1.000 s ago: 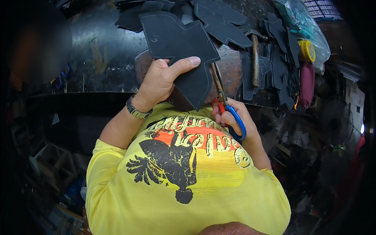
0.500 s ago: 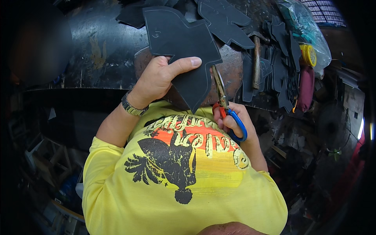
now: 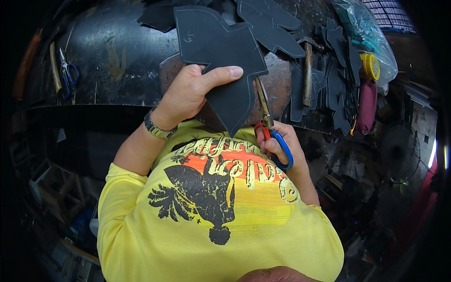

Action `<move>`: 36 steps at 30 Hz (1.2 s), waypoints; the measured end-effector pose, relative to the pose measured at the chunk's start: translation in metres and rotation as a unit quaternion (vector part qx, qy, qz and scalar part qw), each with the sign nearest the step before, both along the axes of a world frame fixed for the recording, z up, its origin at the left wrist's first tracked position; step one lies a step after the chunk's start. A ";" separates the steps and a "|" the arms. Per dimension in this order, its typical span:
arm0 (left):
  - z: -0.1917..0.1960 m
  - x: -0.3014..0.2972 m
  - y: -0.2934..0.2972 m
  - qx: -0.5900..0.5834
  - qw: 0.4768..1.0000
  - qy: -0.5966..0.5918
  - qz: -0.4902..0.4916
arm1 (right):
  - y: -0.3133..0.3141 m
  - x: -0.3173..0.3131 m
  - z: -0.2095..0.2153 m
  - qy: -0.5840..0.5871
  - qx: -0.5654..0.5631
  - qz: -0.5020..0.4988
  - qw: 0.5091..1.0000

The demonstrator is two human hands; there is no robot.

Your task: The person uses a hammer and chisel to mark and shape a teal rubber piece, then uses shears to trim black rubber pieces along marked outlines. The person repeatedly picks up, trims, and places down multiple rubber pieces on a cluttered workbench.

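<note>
When scanned from the left end of the worktop (image 3: 94, 87), a wooden handle (image 3: 55, 68) and blue-handled scissors (image 3: 65, 64) close to the near-left corner; next, above the middle of the near edge, the left hand (image 3: 195, 91), closed on a dark sheet piece (image 3: 218, 44), thumb (image 3: 228, 73) flat on top, other fingers hidden beneath; piece held up over the worktop, tip out past the near edge, long axis running from there toward the far edge; then, off its right side, the right hand (image 3: 282, 143), curled round the handles of red-and-blue scissors (image 3: 264, 105), blade tips by the piece's right corner; blade gap and any contact too fine to make out; piece ahead and to the left of the right hand, left hand nearer, gripping it; farther right, a hammer (image 3: 307, 77), handle toward the near edge, and stacked dark pieces (image 3: 333, 70); toward the right end, a yellow-lidded tub (image 3: 370, 66).
</note>
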State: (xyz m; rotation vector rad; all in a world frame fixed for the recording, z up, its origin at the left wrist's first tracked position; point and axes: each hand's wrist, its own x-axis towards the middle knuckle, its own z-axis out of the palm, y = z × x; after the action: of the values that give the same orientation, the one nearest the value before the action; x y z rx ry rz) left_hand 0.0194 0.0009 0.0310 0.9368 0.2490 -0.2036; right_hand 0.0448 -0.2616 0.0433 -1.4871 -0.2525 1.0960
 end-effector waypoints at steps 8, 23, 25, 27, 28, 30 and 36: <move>0.005 0.002 0.001 0.005 1.000 -0.012 0.007 | 0.004 -0.005 -0.003 -0.064 -0.043 -0.015 0.997; 0.012 -0.001 0.007 -0.005 1.000 -0.011 0.000 | 0.002 -0.005 -0.004 -0.059 -0.023 -0.005 0.998; 0.012 -0.001 0.007 0.002 1.000 -0.008 0.001 | 0.001 -0.005 -0.005 -0.074 -0.032 0.001 0.997; 0.012 0.000 0.008 0.001 1.000 -0.006 -0.001 | 0.002 -0.005 -0.004 -0.073 -0.027 -0.001 0.997; 0.012 0.000 0.008 -0.002 1.000 -0.005 -0.003 | 0.003 -0.005 -0.004 -0.073 -0.014 -0.013 0.997; 0.013 0.000 0.010 0.000 1.000 -0.005 -0.008 | 0.004 -0.006 -0.003 -0.070 -0.014 -0.012 0.997; 0.013 -0.001 0.013 0.079 0.997 -0.020 -0.008 | 0.003 -0.003 0.001 -0.062 -0.040 0.002 0.997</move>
State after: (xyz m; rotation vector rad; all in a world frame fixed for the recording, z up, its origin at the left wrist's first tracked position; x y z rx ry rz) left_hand 0.0182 0.0140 0.0445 1.0991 0.2219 -0.1819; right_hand 0.0415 -0.2582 0.0438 -1.6289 -0.3009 1.0289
